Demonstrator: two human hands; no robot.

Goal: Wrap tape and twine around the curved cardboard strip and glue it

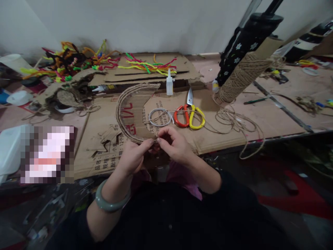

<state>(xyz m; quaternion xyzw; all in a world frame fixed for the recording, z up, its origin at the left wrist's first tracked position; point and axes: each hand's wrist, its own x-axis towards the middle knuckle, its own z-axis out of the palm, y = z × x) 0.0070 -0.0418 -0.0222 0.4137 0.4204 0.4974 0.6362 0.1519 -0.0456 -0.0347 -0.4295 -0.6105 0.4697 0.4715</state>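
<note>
a pale wall (135,27) stands at twelve o'clock, and in front of it is a long pinkish table (281,104). a flat brown sheet of cardboard (208,144) with dark print lies on it. my two hands are close together at the near edge. my left hand (133,155) pinches the bottom end of a moon shape (134,114), thumb on top. my right hand (179,147) is right beside it, thumb and finger squeezed on the same end; i cannot tell if they have the card or only the rope (120,108). the moon shape is made of cardboard, with red letters, and curves away from my hands toward eleven o'clock. the rope is rough and brown and goes round its outside edge in neat rows. at twelve o'clock is a thin white ring (160,124), and past it a small see-through bottle (169,86) with a pointy top. scissors (189,104) with one red handle and one yellow handle lie at one o'clock. a fat roll of scratchy string (239,78) leans at two o'clock, and loose loops (234,119) curl at three. bright fuzzy sticks (78,62) sit in a heap at ten.
</note>
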